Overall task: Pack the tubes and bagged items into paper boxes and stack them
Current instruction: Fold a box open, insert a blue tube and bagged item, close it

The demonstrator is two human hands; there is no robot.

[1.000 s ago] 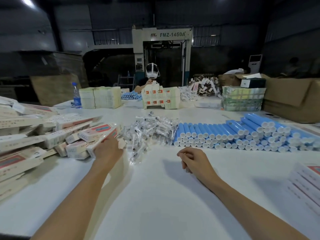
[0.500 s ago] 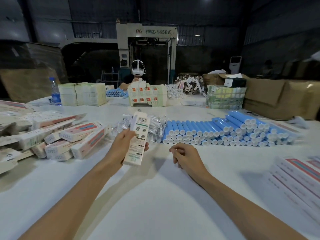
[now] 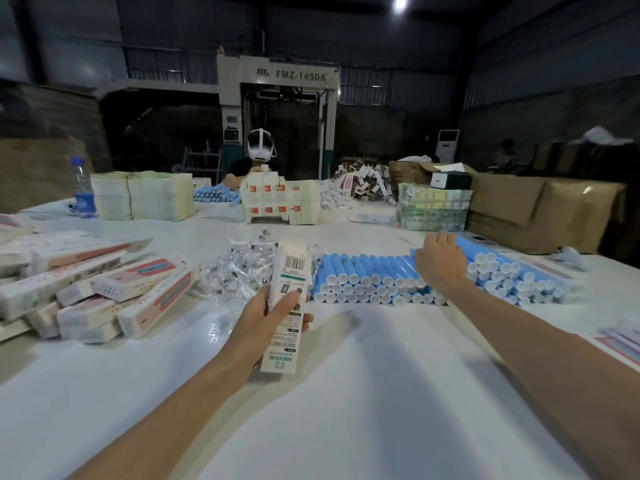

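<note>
Head view: the left hand [image 3: 266, 320] grips a long printed paper box [image 3: 289, 271] upright above the white table [image 3: 311, 410], fingers curled behind it and thumb across its face. The right hand [image 3: 441, 265] lies knuckles-up on the stacked row of blue tubes [image 3: 367, 275], fingers bent down among them; whether it holds one cannot be told. Clear bagged items [image 3: 242, 265] lie heaped between the tubes and a loose pile of boxes [image 3: 114, 292] at left.

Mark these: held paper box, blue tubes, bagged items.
paper box [image 3: 289, 277], head view, printed face below the barcode.
blue tubes [image 3: 363, 270], head view, blue body in the top row.
bagged items [image 3: 239, 268], head view, middle of the clear pile.
</note>
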